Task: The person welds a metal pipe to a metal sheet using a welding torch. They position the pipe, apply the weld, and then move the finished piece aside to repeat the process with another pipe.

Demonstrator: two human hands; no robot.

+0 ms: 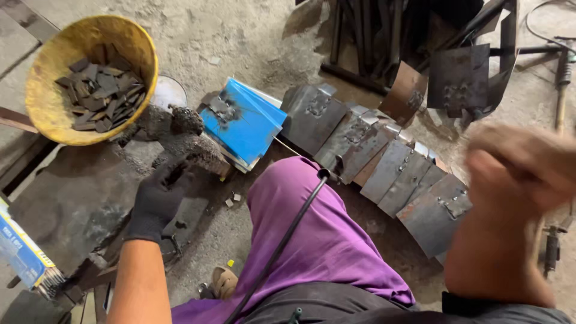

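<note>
My left hand (157,201), in a black glove, rests on a dark metal block (186,157) on the work surface; whether it grips anything is hidden by the glove. My right hand (521,167) is bare, blurred and raised at the right, above a row of grey steel plates (393,171) with welded hinges. It seems to hold nothing, though the blur makes this unclear. A blue-coated plate (243,123) lies beside the block. My knee in purple cloth (318,240) fills the lower middle, with a black cable (288,234) running across it.
A yellow bowl (57,60) holding several small dark metal pieces stands at the upper left. A box of welding rods (24,255) sits at the lower left. Steel bars and more plates (459,75) lie at the top right. A tool with a cable (563,84) lies at the far right.
</note>
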